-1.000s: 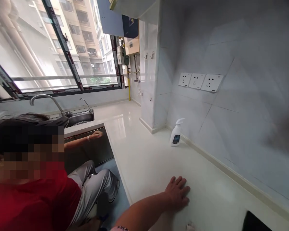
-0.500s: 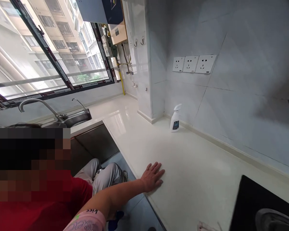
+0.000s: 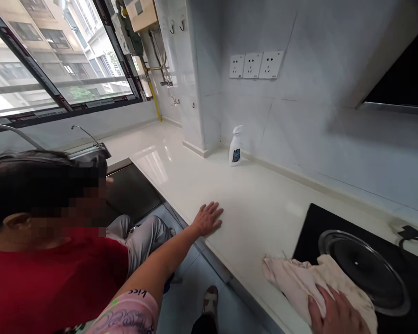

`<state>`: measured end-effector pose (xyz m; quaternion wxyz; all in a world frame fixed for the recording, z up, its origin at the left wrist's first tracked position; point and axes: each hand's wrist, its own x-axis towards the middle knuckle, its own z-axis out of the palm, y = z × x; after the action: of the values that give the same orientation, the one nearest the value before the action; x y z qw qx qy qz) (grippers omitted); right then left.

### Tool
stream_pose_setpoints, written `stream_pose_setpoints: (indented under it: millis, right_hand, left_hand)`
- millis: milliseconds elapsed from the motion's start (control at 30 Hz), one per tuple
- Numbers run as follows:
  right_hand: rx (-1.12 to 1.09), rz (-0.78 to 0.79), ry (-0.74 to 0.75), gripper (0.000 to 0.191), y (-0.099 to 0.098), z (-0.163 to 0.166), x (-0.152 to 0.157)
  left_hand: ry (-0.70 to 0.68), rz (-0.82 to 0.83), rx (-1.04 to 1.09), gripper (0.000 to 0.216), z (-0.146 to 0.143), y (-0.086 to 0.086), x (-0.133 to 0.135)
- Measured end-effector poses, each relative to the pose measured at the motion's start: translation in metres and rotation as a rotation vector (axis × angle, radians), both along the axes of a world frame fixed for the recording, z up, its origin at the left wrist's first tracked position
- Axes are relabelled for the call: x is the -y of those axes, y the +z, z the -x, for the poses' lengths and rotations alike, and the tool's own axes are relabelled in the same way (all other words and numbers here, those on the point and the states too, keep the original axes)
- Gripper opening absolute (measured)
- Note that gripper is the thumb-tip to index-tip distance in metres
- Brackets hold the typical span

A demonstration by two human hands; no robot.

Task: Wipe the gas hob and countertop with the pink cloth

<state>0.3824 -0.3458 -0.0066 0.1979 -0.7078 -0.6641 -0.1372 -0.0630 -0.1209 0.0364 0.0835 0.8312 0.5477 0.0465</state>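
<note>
My left hand [image 3: 208, 219] rests palm down on the pale countertop [image 3: 249, 241] near its front edge, fingers spread, holding nothing. At the lower right, my right hand [image 3: 334, 311] presses on a crumpled, pale pinkish-cream cloth [image 3: 296, 283], fingers curled over it. The cloth lies partly on the countertop and partly over the near left part of a black cooktop [image 3: 308, 232]. The bottom of the frame cuts off part of the right hand. A white spray bottle [image 3: 235, 148] with a dark label stands upright by the wall, beyond my left hand.
On the left a person in a red shirt [image 3: 59, 283] is low beside the counter, close to my left arm. A sink faucet [image 3: 85, 134] stands behind them. Wall sockets [image 3: 253, 65] sit above the bottle. A black cord [image 3: 413, 233] lies behind the cooktop.
The view has shifted down and right, bringing my right hand and more of the cloth and cooktop into sight. My left hand stays flat on the countertop. The person's head has turned.
</note>
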Motion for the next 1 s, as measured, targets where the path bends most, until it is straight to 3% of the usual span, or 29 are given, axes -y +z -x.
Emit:
stream_pose_setpoints:
  millis: [100, 333, 500, 1000]
  right_hand:
    - [0.1, -0.032, -0.012, 0.042, 0.0028, 0.0045, 0.0022]
    - [0.114, -0.123, 0.024, 0.042, -0.003, -0.0002, 0.0009]
    - [0.162, -0.204, 0.01, 0.042, 0.0039, 0.0042, -0.0001]
    - [0.127, -0.141, -0.002, 0.04, 0.004, 0.0064, -0.002]
  left_hand:
    - [0.002, -0.008, 0.003, 0.058, -0.0007, 0.0002, -0.0003]
    - [-0.009, 0.002, 0.001, 0.059, -0.0014, -0.0024, -0.0021]
    - [-0.002, -0.002, 0.005, 0.059, -0.0025, -0.0019, -0.0025]
    - [-0.003, -0.06, -0.018, 0.056, -0.0011, -0.0037, -0.001]
